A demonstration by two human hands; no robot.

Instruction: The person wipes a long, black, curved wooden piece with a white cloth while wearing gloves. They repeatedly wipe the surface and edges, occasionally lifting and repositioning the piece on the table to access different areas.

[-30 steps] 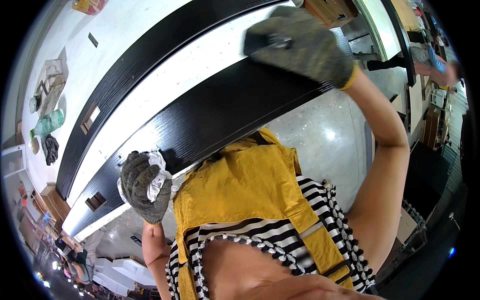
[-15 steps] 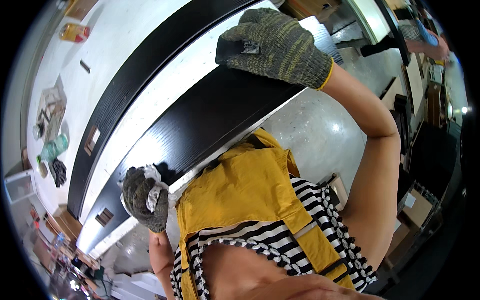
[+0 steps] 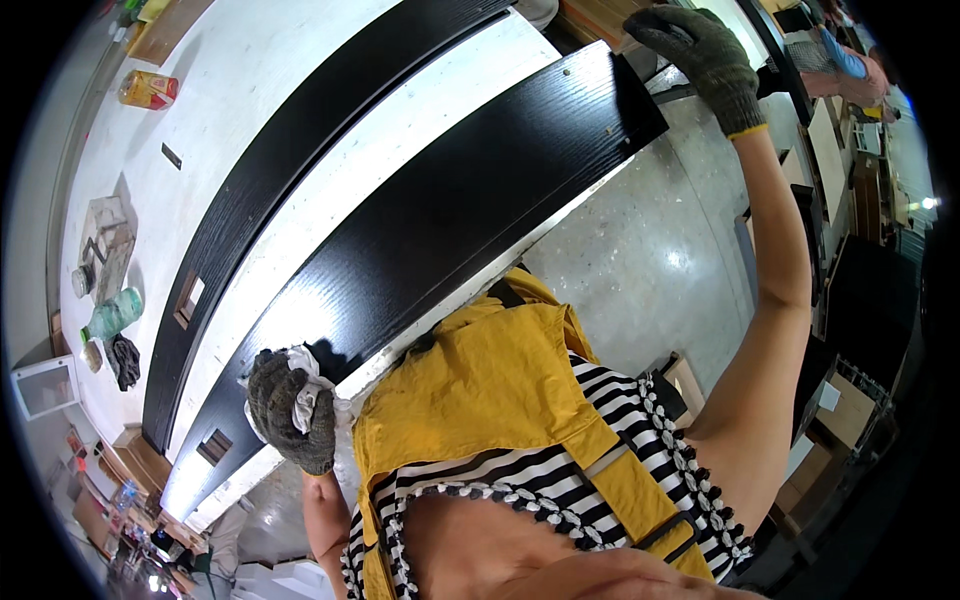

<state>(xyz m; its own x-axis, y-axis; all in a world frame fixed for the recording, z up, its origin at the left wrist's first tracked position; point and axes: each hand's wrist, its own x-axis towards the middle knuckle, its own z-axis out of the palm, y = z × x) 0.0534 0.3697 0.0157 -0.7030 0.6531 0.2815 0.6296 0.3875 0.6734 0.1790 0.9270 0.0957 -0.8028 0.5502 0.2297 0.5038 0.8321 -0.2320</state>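
Observation:
A long black wood-grain board [image 3: 430,210] lies across the near side of the white work surface [image 3: 260,50], with a small rectangular cutout near its left end. My left hand [image 3: 290,410], in a dark knit glove, is closed around a crumpled white cloth [image 3: 308,385] at the board's near edge. Just beyond the board's right end is my right hand [image 3: 705,65], gloved in dark knit and raised off the board. Its fingers are curled, and what they may hold is hidden. Farther back lies a second black board [image 3: 270,180], also with a cutout.
On the white surface stand a yellow-red jar [image 3: 150,90], a green-tinted bottle [image 3: 115,313] and a paper-wrapped block [image 3: 112,240]. Crumpled black material [image 3: 124,362] sits near the bottle. Another person [image 3: 850,75] is at the far right. Cardboard [image 3: 845,410] is stacked at right.
My right hand has left the board's surface and moved right, past its end, uncovering that end. My left hand stays with the white cloth at about the same place.

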